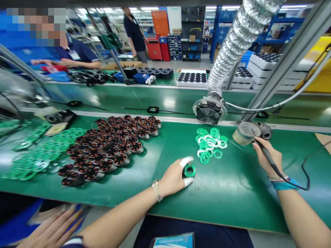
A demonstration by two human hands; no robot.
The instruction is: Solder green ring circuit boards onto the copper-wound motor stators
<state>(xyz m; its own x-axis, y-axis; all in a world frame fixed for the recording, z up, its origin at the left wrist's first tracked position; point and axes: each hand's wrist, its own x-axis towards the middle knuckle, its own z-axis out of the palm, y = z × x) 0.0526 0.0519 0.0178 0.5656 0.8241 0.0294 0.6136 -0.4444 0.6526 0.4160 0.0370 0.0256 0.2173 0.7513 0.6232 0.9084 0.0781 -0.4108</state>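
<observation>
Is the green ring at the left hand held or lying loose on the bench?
Held: the left hand pinches the green ring from opposite sides between two white-capped fingers.

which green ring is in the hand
The green ring pinched in the left hand. It is the only one held; the other rings lie loose in the pile beyond it.

— what sort of place?
— factory assembly floor.
— shown by what?
— long green workbenches, rows of copper-wound stators, piles of green rings, a soldering iron, a silver fume duct.
— and further off?
— blue storage racks, white trays of black parts, strip lights, a uniformed co-worker at the next bench.
</observation>
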